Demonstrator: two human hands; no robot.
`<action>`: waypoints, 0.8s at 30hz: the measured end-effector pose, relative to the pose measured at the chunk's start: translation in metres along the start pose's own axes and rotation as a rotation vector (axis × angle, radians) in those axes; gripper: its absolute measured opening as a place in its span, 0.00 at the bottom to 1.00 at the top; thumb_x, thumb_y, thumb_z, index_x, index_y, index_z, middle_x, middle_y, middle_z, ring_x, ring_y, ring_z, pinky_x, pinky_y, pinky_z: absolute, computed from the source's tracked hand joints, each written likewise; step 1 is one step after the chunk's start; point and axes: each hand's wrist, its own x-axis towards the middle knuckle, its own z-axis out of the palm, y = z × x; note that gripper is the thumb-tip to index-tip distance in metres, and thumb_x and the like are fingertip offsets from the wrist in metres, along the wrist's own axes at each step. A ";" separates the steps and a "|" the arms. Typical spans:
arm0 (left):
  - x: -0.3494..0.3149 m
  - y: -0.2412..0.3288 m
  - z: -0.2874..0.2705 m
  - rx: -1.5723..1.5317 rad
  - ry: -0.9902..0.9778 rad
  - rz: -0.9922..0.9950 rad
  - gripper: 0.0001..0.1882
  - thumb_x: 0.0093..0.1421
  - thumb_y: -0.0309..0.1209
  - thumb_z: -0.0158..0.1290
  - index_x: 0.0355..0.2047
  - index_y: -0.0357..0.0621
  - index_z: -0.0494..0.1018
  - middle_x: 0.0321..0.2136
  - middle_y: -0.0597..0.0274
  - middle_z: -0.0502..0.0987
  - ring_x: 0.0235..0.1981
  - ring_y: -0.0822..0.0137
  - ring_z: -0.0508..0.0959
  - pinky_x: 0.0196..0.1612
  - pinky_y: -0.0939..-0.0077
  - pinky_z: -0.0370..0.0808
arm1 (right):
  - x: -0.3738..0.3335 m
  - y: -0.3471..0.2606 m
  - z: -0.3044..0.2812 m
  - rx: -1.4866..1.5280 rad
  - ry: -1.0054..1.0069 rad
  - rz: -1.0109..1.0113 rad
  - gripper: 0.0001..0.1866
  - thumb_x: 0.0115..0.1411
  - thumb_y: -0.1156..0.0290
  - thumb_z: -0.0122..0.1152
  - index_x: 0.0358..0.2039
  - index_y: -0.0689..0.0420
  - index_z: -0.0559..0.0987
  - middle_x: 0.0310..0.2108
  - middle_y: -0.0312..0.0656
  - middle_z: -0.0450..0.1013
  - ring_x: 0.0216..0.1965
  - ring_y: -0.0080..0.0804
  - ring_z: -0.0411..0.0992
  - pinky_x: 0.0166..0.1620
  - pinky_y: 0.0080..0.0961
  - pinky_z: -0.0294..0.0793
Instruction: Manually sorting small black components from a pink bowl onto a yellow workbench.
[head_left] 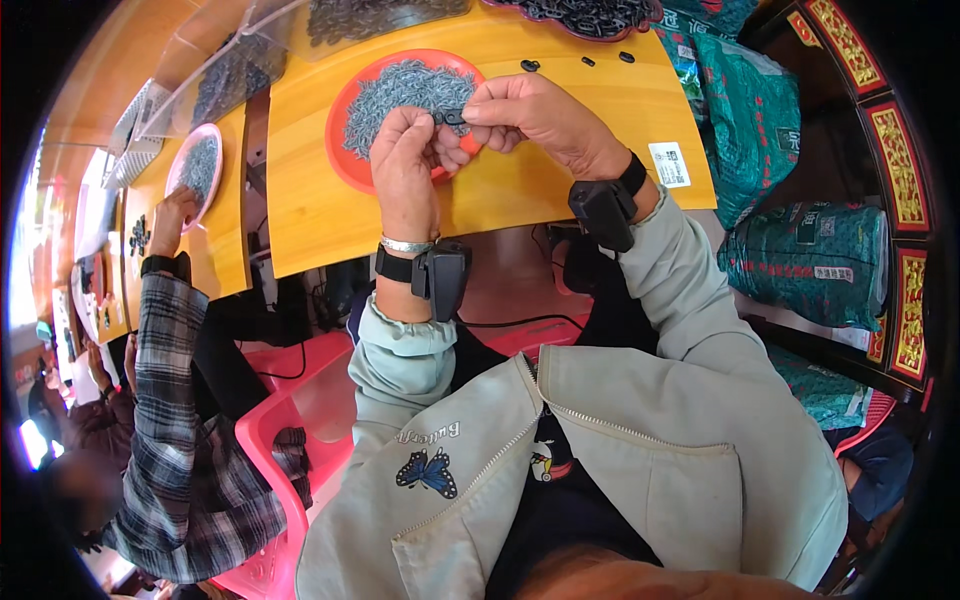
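Observation:
Over a red round tray (338, 140) heaped with small grey metal pieces (405, 88), both my hands meet at a small black part (452, 116). My left hand (405, 150) pinches its left end between thumb and fingers. From the other side, the thumb and forefinger of my right hand (535, 112) close on the same part. The part looks like dark plastic; my fingertips cover much of it, and its exact kind is not clear.
Several loose black parts (627, 57) lie on the wooden table (330, 235). Farther back are a bowl of black pieces (580, 14) and a clear bin (385, 18). A co-worker's hand (176, 212) reaches toward a pink tray (215, 140) at left. Green bags (745, 120) stand right.

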 end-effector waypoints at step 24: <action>0.009 0.004 -0.007 0.068 0.013 -0.019 0.06 0.60 0.27 0.43 0.28 0.39 0.67 0.19 0.63 0.71 0.18 0.74 0.70 0.23 0.82 0.66 | 0.014 0.003 0.013 0.043 0.037 0.027 0.09 0.56 0.71 0.54 0.36 0.61 0.76 0.26 0.35 0.74 0.24 0.17 0.72 0.29 0.12 0.71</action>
